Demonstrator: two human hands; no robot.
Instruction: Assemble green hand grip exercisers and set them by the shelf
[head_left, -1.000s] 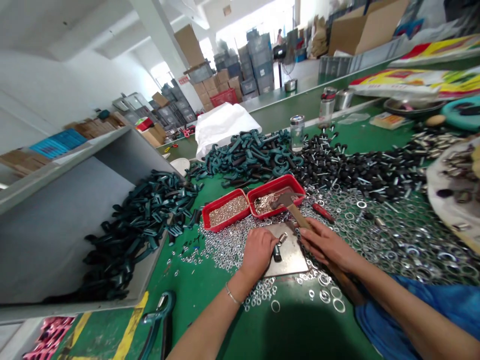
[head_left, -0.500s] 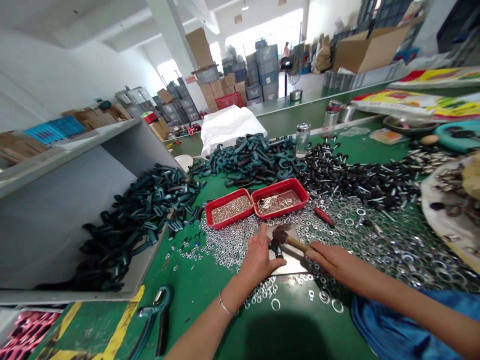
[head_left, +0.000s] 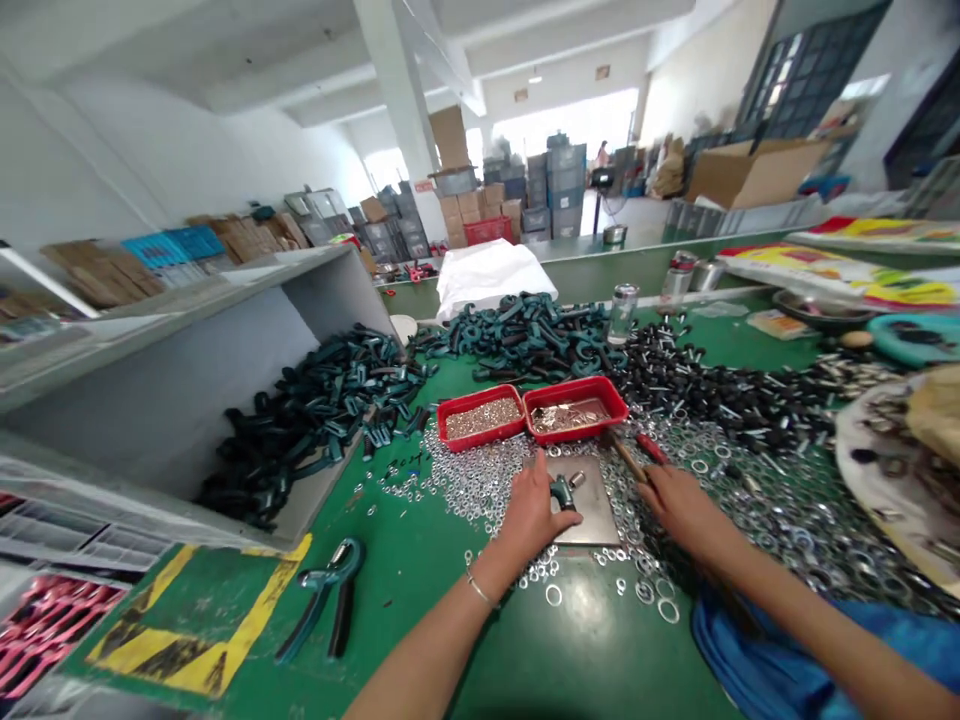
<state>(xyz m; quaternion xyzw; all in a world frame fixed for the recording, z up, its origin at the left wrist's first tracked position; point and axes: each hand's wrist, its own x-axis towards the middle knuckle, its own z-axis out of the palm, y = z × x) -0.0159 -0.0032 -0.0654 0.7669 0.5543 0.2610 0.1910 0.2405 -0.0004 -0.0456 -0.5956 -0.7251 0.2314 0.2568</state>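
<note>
My left hand [head_left: 534, 512] is closed on a small dark-teal part with a metal knob [head_left: 564, 489], pressing it onto a flat steel plate [head_left: 592, 515] on the green table. My right hand [head_left: 681, 505] lies to the right of the plate on a bed of loose washers [head_left: 757, 500]. Its fingers are curled round the wooden handle of a hammer [head_left: 628, 458], which lies low and points up-left toward the red trays. The hammer head is hard to make out among the washers.
Two red trays [head_left: 480, 418] [head_left: 576, 412] of small metal pieces stand behind the plate. Beyond them lie heaps of teal clamps [head_left: 525, 335] and black-knobbed bolts [head_left: 712, 385]. A grey bin [head_left: 187, 400] of dark parts stands left. A teal hand tool [head_left: 322, 595] lies front left, blue cloth [head_left: 757, 655] front right.
The hammer, raised over the trays a second ago, came down onto the part on the plate and now lies off to the right. My left hand stayed on the part. The view has tilted up.
</note>
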